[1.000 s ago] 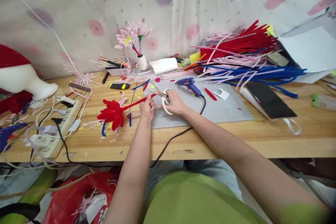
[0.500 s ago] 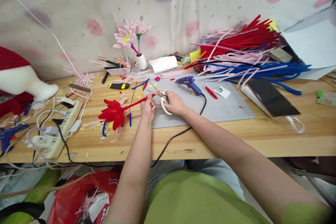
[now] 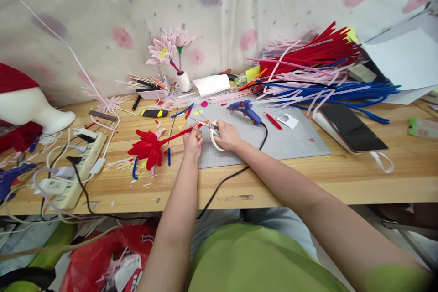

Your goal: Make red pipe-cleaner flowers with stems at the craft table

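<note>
Wooden counter (image 3: 308,182) against a floral curtain (image 3: 239,4), grey mat (image 3: 294,139) in the middle, scraps everywhere.

On the counter left of the mat, red flower (image 3: 148,149), stem (image 3: 176,133) running right into the left hand (image 3: 192,141). Left grip clenched on the stem near its free end. Right hand (image 3: 227,134) closed through the white loops of the scissors (image 3: 209,127), blades parted at the stem tip, just above the left fingers.

Risks, judged from this: blades so close to the left fingertips, a nick likely if the hand creeps forward. Thin wire core, liable to slip sideways between the blades and give a ragged or misplaced cut. Cut piece apt to fly off among the scraps. Stem held only at one end, so a tug could drag the flower through the litter and bend petals.

Just beyond the right hand, blue glue gun (image 3: 245,110) on the mat, its black cord (image 3: 232,175) passing under the right forearm and over the edge: a snag possible. Whether the gun is hot, cannot tell.

Farther out: pipe cleaners (image 3: 318,68) heaped at the back right, phone (image 3: 352,127) beside them, pink flowers in a white vase (image 3: 184,81) at the back, power strip (image 3: 82,159) with tangled leads at left, red bag (image 3: 109,260) below.
</note>
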`<state>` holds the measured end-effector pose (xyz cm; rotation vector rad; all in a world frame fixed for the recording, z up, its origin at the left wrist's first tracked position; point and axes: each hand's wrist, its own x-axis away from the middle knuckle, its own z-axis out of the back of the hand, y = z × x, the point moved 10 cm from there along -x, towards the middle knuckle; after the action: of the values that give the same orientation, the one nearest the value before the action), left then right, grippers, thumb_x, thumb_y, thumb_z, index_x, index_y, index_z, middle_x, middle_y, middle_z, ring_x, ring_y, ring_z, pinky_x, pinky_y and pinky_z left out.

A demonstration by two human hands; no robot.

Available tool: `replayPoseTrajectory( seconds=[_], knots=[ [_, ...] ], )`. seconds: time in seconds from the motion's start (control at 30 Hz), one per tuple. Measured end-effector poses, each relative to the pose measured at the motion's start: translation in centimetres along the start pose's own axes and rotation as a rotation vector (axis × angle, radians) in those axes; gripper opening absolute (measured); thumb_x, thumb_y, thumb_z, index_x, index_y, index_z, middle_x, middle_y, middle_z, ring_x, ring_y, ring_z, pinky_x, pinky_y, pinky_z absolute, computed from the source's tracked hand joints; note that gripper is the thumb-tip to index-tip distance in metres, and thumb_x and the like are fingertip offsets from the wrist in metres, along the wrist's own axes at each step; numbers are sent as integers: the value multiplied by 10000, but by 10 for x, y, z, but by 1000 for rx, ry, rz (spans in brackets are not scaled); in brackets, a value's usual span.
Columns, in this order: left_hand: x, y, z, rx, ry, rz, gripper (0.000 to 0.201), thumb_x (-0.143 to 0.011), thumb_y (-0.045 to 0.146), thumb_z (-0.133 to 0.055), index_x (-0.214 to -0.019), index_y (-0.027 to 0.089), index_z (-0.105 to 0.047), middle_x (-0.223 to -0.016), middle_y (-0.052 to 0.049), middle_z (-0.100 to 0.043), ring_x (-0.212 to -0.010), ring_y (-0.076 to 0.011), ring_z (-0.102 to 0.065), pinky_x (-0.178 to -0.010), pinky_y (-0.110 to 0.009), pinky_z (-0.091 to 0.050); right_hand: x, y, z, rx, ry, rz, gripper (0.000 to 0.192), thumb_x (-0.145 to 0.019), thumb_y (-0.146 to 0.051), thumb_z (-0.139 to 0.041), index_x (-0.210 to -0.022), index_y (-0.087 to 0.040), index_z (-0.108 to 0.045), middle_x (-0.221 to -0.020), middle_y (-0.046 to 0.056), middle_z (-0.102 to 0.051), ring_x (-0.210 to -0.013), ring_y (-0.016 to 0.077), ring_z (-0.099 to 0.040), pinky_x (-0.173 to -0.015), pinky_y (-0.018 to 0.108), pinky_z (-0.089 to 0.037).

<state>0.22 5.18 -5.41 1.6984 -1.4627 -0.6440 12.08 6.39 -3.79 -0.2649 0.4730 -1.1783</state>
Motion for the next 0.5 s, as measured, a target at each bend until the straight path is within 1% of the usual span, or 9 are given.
replayPoseTrajectory(
  seconds=[0.13, 0.27, 0.37, 0.43, 0.5],
  knots=[
    [-1, 0, -1, -28, -8, -19, 360, -621, 304, -727, -659, 177, -392, -449, 121, -210, -336, -7, -196, -321, -146, -101, 0, 2, -3, 29, -28, -37, 293, -836, -375, -417, -1001, -137, -462, -858, 125, -649, -798, 241, -587, -635, 293, -337],
    [-3, 6, 3, -75, 25, -59, 390, -599, 329, -735, -649, 183, -377, -444, 126, -197, -344, -9, -184, -327, -149, -106, 1, 11, 9, 4, 46, -109, 302, -844, -400, -404, -993, -146, -470, -900, 107, -642, -797, 220, -587, -647, 280, -353],
    [-4, 10, 6, -171, 34, -69, 382, -597, 344, -729, -657, 186, -386, -434, 127, -207, -350, -14, -186, -337, -152, -121, 3, 21, 20, 48, 97, -188, 323, -829, -372, -427, -1014, -113, -482, -964, 127, -617, -879, 222, -572, -717, 284, -378],
    [-5, 11, 7, -274, 23, -62, 348, -619, 350, -708, -656, 186, -403, -425, 123, -220, -348, -20, -190, -344, -158, -137, 2, 24, 22, 106, 63, -209, 356, -796, -371, -477, -1017, -94, -508, -1012, 148, -593, -937, 236, -556, -769, 295, -386],
    [-6, 13, 11, -406, 34, -63, 310, -639, 341, -689, -632, 182, -424, -417, 114, -246, -348, -26, -210, -355, -167, -166, 0, 25, 20, 149, -27, -199, 371, -759, -383, -529, -994, -96, -545, -1046, 158, -577, -965, 249, -548, -797, 305, -393]
  ],
)
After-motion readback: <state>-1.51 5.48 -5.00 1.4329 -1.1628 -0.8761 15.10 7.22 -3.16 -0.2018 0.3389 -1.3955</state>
